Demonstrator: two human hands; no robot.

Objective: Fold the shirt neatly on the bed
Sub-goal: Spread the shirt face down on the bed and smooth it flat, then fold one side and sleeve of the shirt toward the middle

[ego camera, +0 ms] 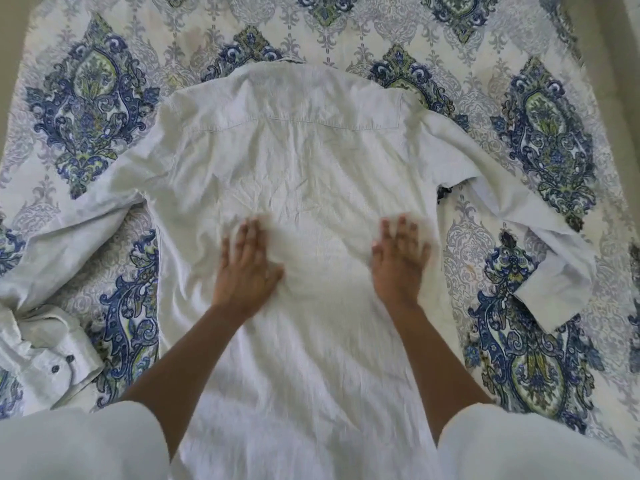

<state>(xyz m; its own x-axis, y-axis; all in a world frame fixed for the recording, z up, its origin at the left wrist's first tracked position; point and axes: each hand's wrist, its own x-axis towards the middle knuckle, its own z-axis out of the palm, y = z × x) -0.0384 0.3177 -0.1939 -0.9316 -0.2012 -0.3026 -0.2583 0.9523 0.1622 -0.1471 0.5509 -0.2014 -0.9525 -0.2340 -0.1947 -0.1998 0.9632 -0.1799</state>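
A white long-sleeved shirt (298, 157) lies face down and spread out on the bed, collar at the far end, hem toward me. Its left sleeve (55, 278) trails to the near left and ends in a crumpled cuff with dark buttons (62, 363). The right sleeve (547, 244) bends down the right side. My left hand (247, 268) lies flat on the shirt's back, fingers apart and blurred. My right hand (400, 261) presses flat on the cloth a little to the right, fingers apart too. Neither hand holds anything.
The bed is covered by a white spread with blue and green paisley medallions (547, 133). Bare spread shows on both sides of the shirt and beyond the collar. A floor strip runs along the right edge (620, 64). My white sleeves fill the bottom corners.
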